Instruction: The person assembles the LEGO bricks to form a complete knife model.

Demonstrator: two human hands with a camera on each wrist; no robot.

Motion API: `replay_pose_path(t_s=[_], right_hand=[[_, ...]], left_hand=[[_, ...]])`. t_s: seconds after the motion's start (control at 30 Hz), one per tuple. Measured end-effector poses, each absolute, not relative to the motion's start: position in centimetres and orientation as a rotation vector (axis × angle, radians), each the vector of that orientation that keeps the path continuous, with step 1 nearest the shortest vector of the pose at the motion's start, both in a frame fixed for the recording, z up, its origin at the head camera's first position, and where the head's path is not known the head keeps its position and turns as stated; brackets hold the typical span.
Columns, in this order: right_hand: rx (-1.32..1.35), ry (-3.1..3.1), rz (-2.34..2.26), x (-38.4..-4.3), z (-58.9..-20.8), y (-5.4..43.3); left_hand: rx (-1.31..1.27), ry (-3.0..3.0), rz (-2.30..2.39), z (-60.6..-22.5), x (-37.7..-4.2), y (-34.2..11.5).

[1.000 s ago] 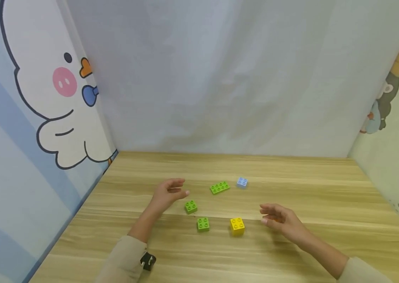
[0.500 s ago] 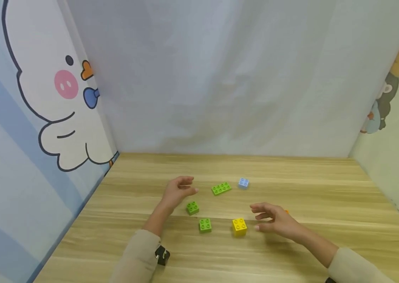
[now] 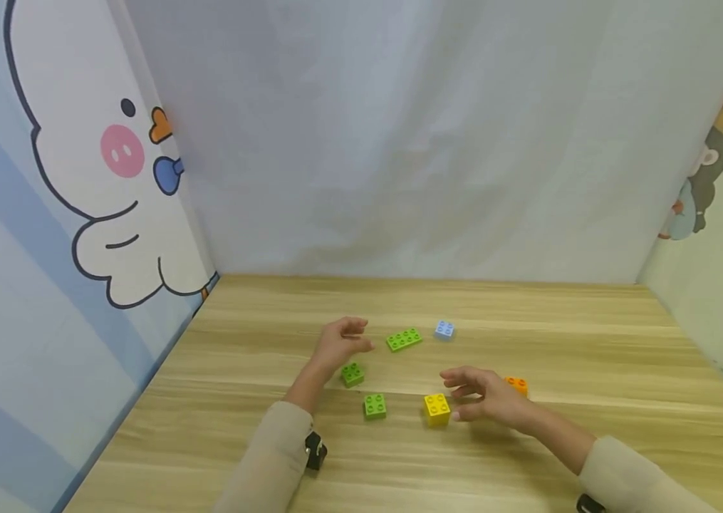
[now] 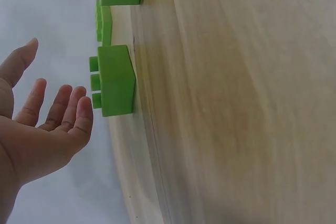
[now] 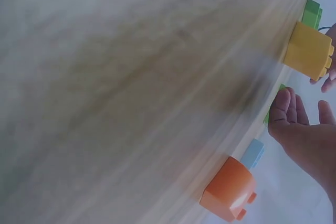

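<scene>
My left hand (image 3: 342, 343) hovers with loosely bent fingers and holds nothing. Close by its wrist is a green square building brick (image 3: 352, 375), and to its right lies a long flat green brick (image 3: 404, 340). Just right of a tall yellow brick (image 3: 437, 410) is my right hand (image 3: 489, 399), thumb and fingers apart, gripping nothing. Whether the thumb touches the yellow brick I cannot tell. An orange brick (image 3: 517, 385) is partly hidden behind the right hand; the right wrist view shows its curved side. Another green square brick (image 3: 375, 406) sits left of the yellow one.
Farther back on the wooden table (image 3: 560, 320) is a small light blue brick (image 3: 444, 330). A pale grey curtain (image 3: 399, 142) closes off the back edge. Cartoon-printed panels (image 3: 47, 320) stand at the left and right sides. Each sleeve carries a black wrist device (image 3: 315, 450).
My left hand has moved right, toward the long green brick. The right hand has shifted left to the yellow brick, exposing more of the orange brick. The bricks keep their places on the table.
</scene>
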State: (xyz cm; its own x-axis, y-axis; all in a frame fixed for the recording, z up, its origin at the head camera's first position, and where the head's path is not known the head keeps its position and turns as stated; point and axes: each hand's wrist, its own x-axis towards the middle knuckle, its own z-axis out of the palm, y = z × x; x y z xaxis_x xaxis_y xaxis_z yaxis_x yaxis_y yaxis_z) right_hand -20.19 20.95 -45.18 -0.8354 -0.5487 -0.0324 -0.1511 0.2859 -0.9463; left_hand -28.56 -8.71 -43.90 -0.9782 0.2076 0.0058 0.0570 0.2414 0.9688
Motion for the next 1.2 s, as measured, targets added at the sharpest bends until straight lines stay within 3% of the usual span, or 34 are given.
replay_pose_path(t_s=[1.2], right_hand=[[-0.607, 2.284, -1.446, -21.2, -47.0, 19.4]], left_hand=[[0.151, 2.463, 1.515, -45.6, -31.7, -4.2]])
